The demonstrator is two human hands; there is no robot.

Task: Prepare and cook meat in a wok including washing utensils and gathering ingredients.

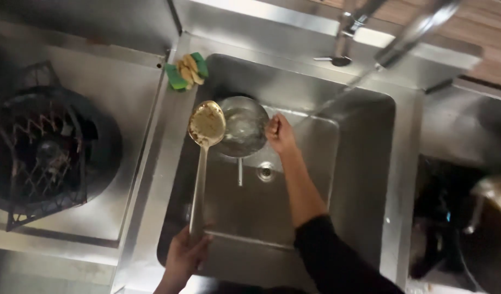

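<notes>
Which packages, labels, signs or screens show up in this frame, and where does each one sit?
None in view. The frame shows only a steel sink, a faucet, green and yellow sponges on the sink's rim, a long ladle held by the left hand, a small metal bowl beside the right hand, and a burner.

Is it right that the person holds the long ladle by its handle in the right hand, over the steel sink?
Not quite: in the head view, the left hand holds the ladle by its handle over the sink. The right hand is at the small steel bowl.
</notes>
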